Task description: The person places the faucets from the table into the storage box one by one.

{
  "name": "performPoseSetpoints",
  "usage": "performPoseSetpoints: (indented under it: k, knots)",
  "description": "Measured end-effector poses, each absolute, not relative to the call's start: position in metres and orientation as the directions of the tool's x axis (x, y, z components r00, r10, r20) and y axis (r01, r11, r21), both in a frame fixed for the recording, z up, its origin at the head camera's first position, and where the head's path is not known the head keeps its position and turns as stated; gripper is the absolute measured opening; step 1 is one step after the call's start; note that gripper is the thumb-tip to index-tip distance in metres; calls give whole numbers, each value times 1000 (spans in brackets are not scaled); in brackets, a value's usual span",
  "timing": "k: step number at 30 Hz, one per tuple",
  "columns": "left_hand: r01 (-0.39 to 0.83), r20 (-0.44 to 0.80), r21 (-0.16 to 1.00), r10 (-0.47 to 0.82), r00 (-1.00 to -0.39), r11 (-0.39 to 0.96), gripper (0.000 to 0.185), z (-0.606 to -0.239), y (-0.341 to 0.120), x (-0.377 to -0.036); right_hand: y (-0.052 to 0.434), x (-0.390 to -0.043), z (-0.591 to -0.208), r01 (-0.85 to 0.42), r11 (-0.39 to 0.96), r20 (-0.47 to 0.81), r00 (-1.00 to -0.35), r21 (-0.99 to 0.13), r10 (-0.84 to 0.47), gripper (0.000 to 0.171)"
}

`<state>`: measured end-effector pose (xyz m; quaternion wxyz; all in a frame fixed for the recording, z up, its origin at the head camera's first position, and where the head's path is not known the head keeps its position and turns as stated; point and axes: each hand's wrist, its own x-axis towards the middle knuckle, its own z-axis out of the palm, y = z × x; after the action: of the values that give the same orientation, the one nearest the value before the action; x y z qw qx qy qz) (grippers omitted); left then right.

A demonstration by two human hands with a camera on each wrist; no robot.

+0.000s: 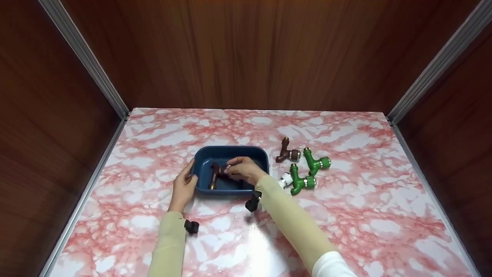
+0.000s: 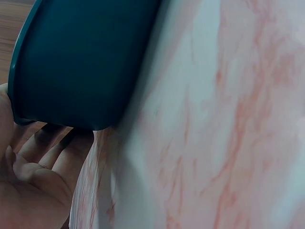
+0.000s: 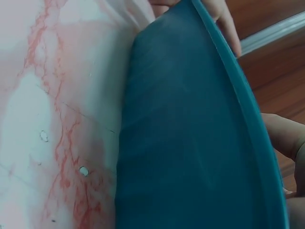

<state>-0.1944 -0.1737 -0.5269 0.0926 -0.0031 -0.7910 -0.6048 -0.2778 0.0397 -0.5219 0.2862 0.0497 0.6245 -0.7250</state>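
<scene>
I look down into a booth of dark wooden panels [image 1: 246,57], reddish-brown and streaked with grain. Its floor is a tabletop [image 1: 346,223] with a pink-and-white marbled pattern. Two arms in pale yellow-green sleeves [image 1: 296,223] reach in from the near side.

Near the middle sits a blue tray [image 1: 223,192], rectangular, with rounded corners. The left hand [image 1: 183,188] holds its left end, thumb by the rim, fingers against the outer wall. The right hand [image 1: 244,170] dips inside, thumb and fingers pinching the knob end of a brown tap [image 1: 215,175]. That tap is in the tray's left half, its brass threaded end toward the near wall; I cannot tell whether it touches the bottom.

Just right of the tray lie another brown tap [image 1: 283,153], two green taps [image 1: 315,163] and a white tap [image 1: 285,179], partly hidden by the right arm.

I judge the taps rigid, sturdy and fairly weighty for their size, with glossy surfaces that could slip. The knob offers a handy pinch but might turn; the body where the spout branches looks a steadier hold.
</scene>
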Motion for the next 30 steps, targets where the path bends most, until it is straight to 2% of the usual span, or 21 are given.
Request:
performPoseSetpoints:
  k: [4,11,14,21,30]
  knots:
    - [131,162,954,-94,-982,270,53,-538,-177,-201,37,-279,-519,485,-40,-443,-828,-874,-343,27]
    - [147,178,957,-107,-978,251,53,-529,-175,-196,35,-278,-517,455,51,-446,-835,-889,-321,31]
    - [140,173,959,-120,-978,245,54,-539,-176,-200,35,-278,-516,465,75,-463,-827,-882,-318,33]
    - [121,165,954,-143,-976,275,55,-562,-181,-210,38,-280,-515,507,33,-489,-811,-861,-322,21]
    - [122,165,955,-144,-976,271,55,-562,-180,-210,48,-281,-522,526,-61,-474,-805,-848,-356,21]
